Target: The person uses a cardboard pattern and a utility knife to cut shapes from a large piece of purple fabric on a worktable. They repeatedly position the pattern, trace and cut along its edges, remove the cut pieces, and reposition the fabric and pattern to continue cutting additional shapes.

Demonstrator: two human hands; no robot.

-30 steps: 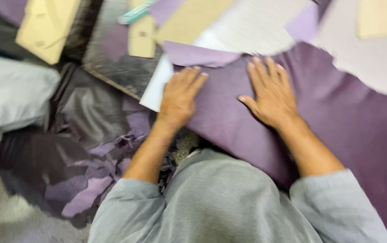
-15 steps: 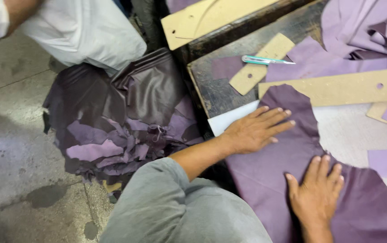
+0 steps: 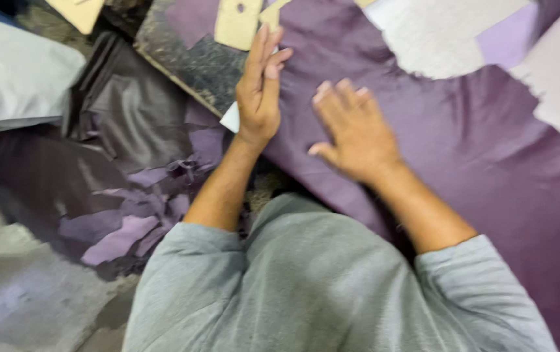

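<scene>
Left hand (image 3: 258,91) flat and open on the near left edge of the purple leather sheet (image 3: 462,150), fingers together and pointing away, heel over a white paper corner (image 3: 231,119) peeking out from under the hide. Right hand (image 3: 353,130) also open, palm down, fingers slightly spread, pressing the leather just beside the left. Gripping nothing, either one. Half a second ago well apart, left far forward near the pale underlayer, right back close to the body; now drawn in side by side at the sheet's edge. Likely a smoothing stroke along the hide, judged from the flat palms and the faint ripples running off to the right (motion blur blurs the details).

Leather spread across the dark, worn workbench (image 3: 188,62), covering most of it, running off frame right. Tan cardboard pattern piece (image 3: 237,23) with a small hole lying just beyond the left fingertips, partly on the hide. Pale lilac pieces (image 3: 511,32) and a whitish sheet (image 3: 436,32) overlapping the far edge. Below the bench at left, a heap of purple offcuts (image 3: 130,221) on dark plastic sheeting (image 3: 123,98).
</scene>
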